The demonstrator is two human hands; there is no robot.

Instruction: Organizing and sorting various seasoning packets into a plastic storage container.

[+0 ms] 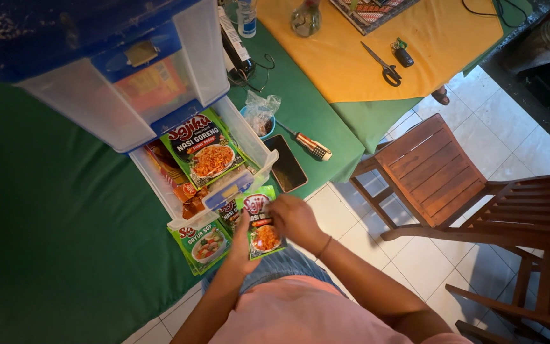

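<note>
Both hands on one item. Left hand point(242, 245) grips the lower left edge of a small green foil seasoning sachet with a fried-rice picture point(261, 228), fingers closed on it, thumb on the front. Right hand point(295, 220) pinches the sachet's right edge near the top, fingers curled shut on it, thin band on the wrist. Sachet sits between the hands, just off the table edge, above the lap, face up toward the camera. Long axis runs roughly away from the body toward the open clear plastic drawer point(249, 137), top end nearest the drawer's front lip. The drawer lies directly ahead of the hands, close by; the right hand is slightly nearer it.

Inside the drawer: a larger green fried-rice seasoning packet point(205, 150) on top, orange-brown packets point(173, 178) beside it. A green soup-mix sachet point(202, 245) sticks out at the drawer's near corner, just left of the left hand. Drawer belongs to a clear storage unit with blue trim point(116, 70) on the green tablecloth point(52, 236). Black phone point(286, 163) and striped-handle screwdriver point(307, 145) lie to the right of the drawer. Wooden chair point(434, 169) stands further right.
</note>
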